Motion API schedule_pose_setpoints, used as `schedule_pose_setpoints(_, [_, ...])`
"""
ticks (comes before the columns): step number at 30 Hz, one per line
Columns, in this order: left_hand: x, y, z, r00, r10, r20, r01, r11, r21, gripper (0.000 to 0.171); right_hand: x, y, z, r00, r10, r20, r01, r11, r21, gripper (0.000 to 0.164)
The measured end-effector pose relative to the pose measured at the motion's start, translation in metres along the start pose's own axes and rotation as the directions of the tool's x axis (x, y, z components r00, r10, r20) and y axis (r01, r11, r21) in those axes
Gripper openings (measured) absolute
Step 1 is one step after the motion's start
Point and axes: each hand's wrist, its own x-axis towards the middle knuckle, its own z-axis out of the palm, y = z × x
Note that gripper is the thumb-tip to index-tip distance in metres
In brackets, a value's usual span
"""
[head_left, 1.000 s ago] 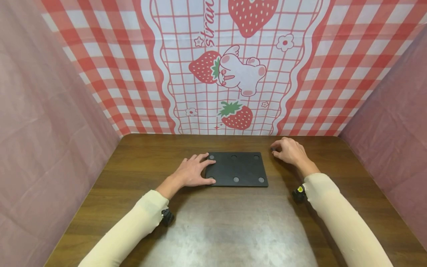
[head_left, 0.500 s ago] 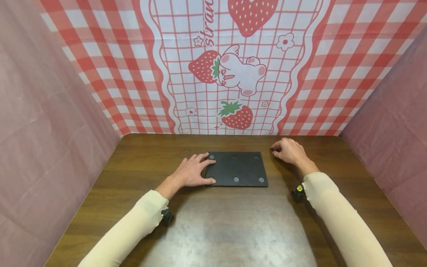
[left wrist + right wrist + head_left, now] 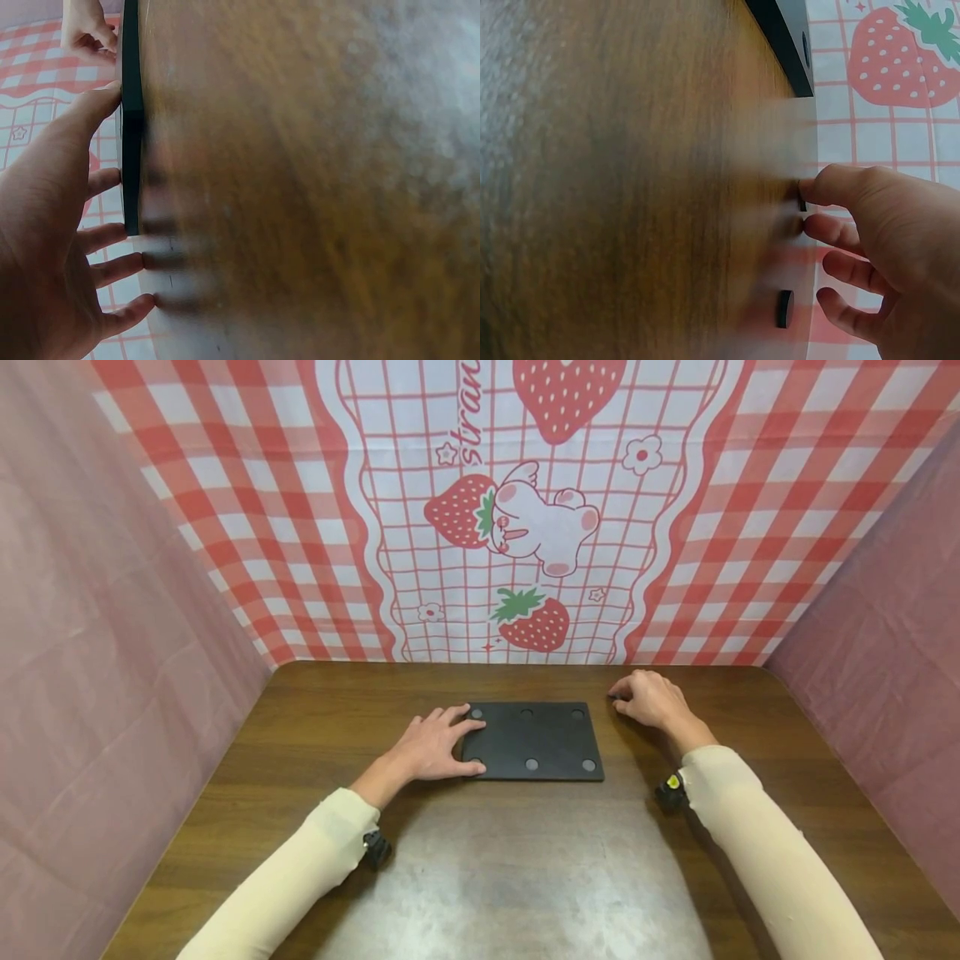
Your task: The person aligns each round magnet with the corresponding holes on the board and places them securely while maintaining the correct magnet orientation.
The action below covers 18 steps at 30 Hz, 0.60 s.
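A flat black rectangular plate (image 3: 531, 737) with several round recesses along its long edges lies on the table. My left hand (image 3: 431, 747) rests at its left end, fingers spread, thumb and fingertips on the plate and the table beside it. To the right of the plate, my right hand (image 3: 651, 700) pinches a small black disc (image 3: 803, 196) between thumb and index finger, close to the tabletop. Most of that disc is hidden by the fingers. A second small black disc (image 3: 784, 309) sits on the table under the other fingers in the right wrist view.
The wooden table (image 3: 510, 877) ends at a red-and-white checked cloth (image 3: 322, 552) with strawberry prints behind it. Pink curtains (image 3: 97, 677) hang on both sides. A small black camera is strapped at each wrist.
The small disc at my right fingertips now shows as a dark edge, where a greyer face showed a second ago. The left hand and the plate have stayed in place.
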Motion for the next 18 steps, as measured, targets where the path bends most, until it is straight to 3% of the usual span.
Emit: schedule_pose_setpoints(18, [0.0006, -0.0022, 0.0002, 1.000, 0.013, -0.003, -0.013, 1.000, -0.008, 0.083, -0.0044, 0.0011, 0.0014, 0.997, -0.014, -0.071, 0.013, 1.000, -0.005, 0.020])
